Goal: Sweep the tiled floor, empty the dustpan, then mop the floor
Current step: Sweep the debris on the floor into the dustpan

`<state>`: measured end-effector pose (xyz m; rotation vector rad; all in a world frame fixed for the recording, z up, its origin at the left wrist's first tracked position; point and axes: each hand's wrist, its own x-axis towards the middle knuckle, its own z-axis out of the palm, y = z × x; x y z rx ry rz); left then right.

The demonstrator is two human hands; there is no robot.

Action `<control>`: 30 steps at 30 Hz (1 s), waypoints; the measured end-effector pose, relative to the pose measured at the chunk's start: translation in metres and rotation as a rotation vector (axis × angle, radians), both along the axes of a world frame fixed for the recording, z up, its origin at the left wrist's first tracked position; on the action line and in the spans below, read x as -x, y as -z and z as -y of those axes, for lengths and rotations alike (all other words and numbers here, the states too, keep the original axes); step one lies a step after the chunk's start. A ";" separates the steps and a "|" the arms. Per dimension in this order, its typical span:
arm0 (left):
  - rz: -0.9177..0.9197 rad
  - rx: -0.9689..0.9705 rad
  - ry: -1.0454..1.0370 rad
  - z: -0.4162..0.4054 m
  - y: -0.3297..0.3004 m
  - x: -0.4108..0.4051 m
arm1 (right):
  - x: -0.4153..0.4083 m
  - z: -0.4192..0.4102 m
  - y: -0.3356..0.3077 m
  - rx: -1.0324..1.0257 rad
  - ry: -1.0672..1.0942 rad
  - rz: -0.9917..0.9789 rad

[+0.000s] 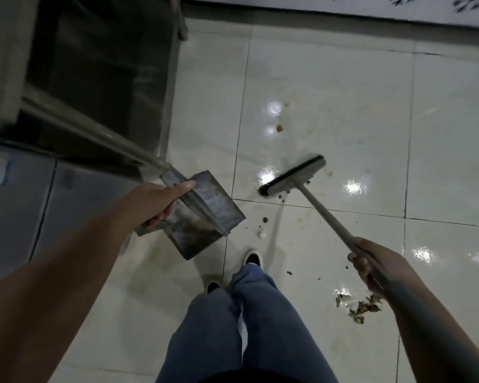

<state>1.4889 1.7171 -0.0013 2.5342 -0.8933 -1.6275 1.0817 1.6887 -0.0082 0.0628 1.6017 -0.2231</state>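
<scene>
My left hand grips the grey metal dustpan near the base of its long handle, and the pan hangs tilted just above the floor in front of my feet. My right hand holds the pale handle of a broom, whose flat white head with dark bristles rests on the glossy white tiled floor. Small crumbs lie between the pan and the broom head. A pile of leafy scraps lies beside my right forearm. Two brown bits sit farther ahead.
A steel-framed cabinet with a dark opening stands at the left, above grey panels. A wall base runs along the top. My legs in blue trousers and dark shoes stand at the bottom centre.
</scene>
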 end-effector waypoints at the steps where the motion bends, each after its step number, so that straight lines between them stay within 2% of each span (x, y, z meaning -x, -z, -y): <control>1: 0.003 0.000 0.014 0.008 0.001 0.002 | -0.003 0.006 -0.003 0.024 0.005 0.006; 6: 0.005 0.057 0.034 0.037 0.015 0.016 | -0.053 0.050 0.001 0.149 0.003 0.070; 9: 0.004 0.077 0.045 0.053 0.027 0.023 | -0.092 0.099 0.026 0.210 -0.074 0.069; 13: -0.024 0.101 0.087 0.079 0.042 0.028 | -0.108 0.141 0.063 0.259 -0.064 0.025; 15: -0.042 0.085 0.115 0.089 0.042 0.029 | -0.096 0.137 0.071 0.274 -0.069 0.032; 17: -0.040 0.058 0.141 0.098 0.039 0.032 | -0.074 0.113 0.066 0.205 -0.009 0.025; 19: -0.033 0.042 0.176 0.108 0.034 0.035 | -0.051 0.077 0.049 0.105 0.010 -0.040; 22: -0.044 0.017 0.240 0.122 0.026 0.038 | -0.027 0.036 0.016 0.066 -0.013 -0.159; 26: -0.063 0.014 0.269 0.134 0.022 0.041 | -0.033 0.026 -0.016 0.153 0.010 -0.164; 30: -0.049 -0.004 0.304 0.141 0.021 0.039 | -0.060 0.054 -0.013 0.268 -0.031 -0.132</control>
